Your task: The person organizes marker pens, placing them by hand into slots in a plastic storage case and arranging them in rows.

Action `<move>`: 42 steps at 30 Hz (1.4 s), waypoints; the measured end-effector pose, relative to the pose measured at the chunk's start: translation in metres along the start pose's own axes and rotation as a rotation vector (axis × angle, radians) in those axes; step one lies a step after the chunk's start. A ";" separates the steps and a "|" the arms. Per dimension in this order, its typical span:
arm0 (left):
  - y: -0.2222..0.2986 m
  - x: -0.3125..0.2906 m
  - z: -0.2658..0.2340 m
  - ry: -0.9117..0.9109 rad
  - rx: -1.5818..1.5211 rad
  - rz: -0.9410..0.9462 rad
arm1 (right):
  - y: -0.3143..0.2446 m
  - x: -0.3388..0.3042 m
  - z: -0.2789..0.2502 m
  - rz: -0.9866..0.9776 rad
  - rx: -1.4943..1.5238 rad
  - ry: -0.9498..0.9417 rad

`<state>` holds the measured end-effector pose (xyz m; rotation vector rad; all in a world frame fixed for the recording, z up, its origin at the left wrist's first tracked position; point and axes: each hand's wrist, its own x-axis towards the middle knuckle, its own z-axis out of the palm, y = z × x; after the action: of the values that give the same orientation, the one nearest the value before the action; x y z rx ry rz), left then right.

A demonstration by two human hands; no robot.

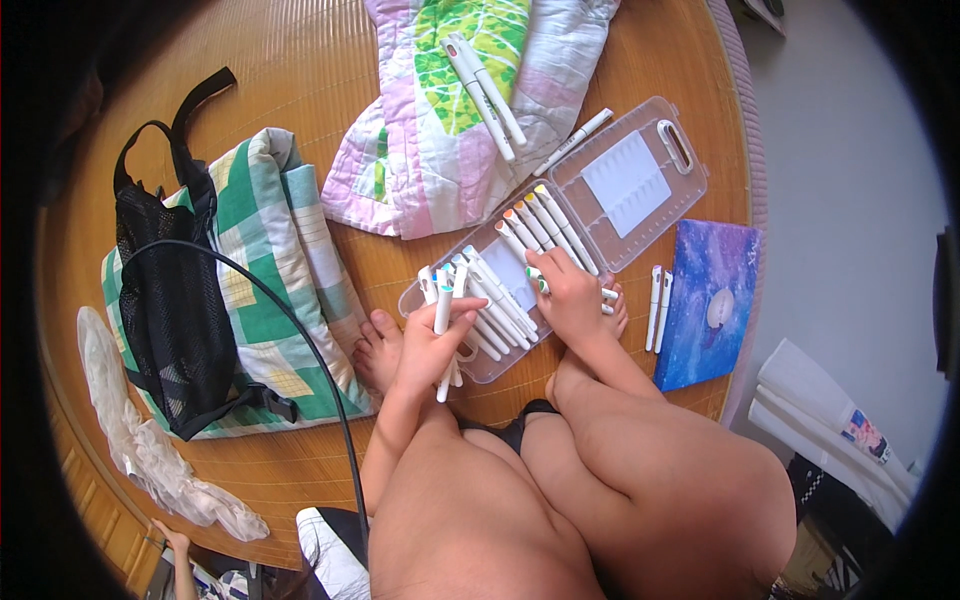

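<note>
A clear plastic marker case (628,180) lies open before me, its lid folded out to the right. In its left part stand several white markers (500,300) with blue and teal ends; further right is a row of white markers (560,222) with orange and yellow ends. My left hand (432,345) is closed around white markers (443,303) at the case's left end, one with a teal end. Over the case's near right edge, my right hand (572,297) is closed on white markers (609,294), one with a green end. My fingers hide how many each holds.
A folded patchwork quilt (262,300) with a black mesh bag (170,300) lies left, beside a crumpled clear plastic bag (150,455). More white markers (484,95) rest on a pink-and-green quilt (400,160). At right are two markers (660,308) and a blue-purple book (708,305).
</note>
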<state>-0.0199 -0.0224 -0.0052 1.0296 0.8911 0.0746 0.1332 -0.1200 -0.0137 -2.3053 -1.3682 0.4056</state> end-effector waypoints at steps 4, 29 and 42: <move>-0.003 0.000 -0.002 0.012 0.018 -0.006 | -0.001 0.001 0.000 0.002 -0.013 -0.022; -0.001 0.002 -0.003 -0.028 -0.004 -0.006 | 0.001 0.138 -0.026 0.190 0.445 0.127; -0.003 0.005 -0.003 0.007 -0.041 0.018 | -0.005 0.116 -0.006 0.150 0.316 -0.099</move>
<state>-0.0197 -0.0201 -0.0111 0.9994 0.8831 0.1109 0.1864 -0.0170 -0.0094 -2.1522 -1.0868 0.7363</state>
